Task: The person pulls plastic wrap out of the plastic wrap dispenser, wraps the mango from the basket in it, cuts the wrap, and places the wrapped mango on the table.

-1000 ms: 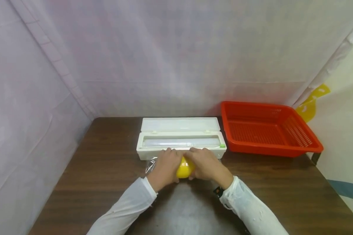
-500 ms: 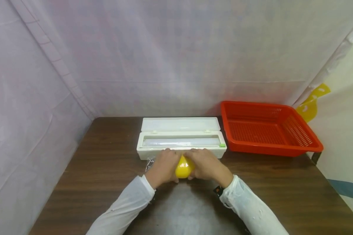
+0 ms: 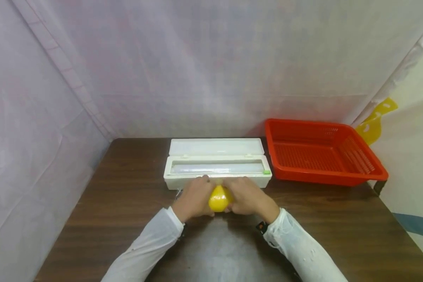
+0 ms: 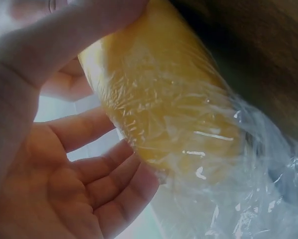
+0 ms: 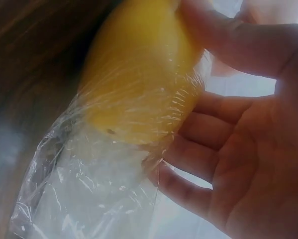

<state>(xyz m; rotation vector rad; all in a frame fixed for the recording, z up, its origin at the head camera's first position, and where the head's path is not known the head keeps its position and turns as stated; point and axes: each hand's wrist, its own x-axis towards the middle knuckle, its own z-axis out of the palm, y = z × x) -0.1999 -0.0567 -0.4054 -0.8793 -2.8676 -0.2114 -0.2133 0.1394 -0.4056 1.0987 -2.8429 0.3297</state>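
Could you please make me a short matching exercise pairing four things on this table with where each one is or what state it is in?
Things:
1. yellow fruit
2. cling film dispenser
3. red basket
4. cling film

Places or states:
A. lid open, just behind the hands
B. far right of the table
C. held between both hands
D. clear and crinkled, wrapped over the fruit

Pairs: 1-C, 2-A, 3-B, 4-D

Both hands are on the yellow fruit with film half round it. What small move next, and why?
Probably roll the yellow fruit a little further so the loose cling film folds onto it. The left hand and right hand cup it from both sides before the film dispenser, and both wrist views show film clinging to part of the fruit while a wrinkled flap hangs free.
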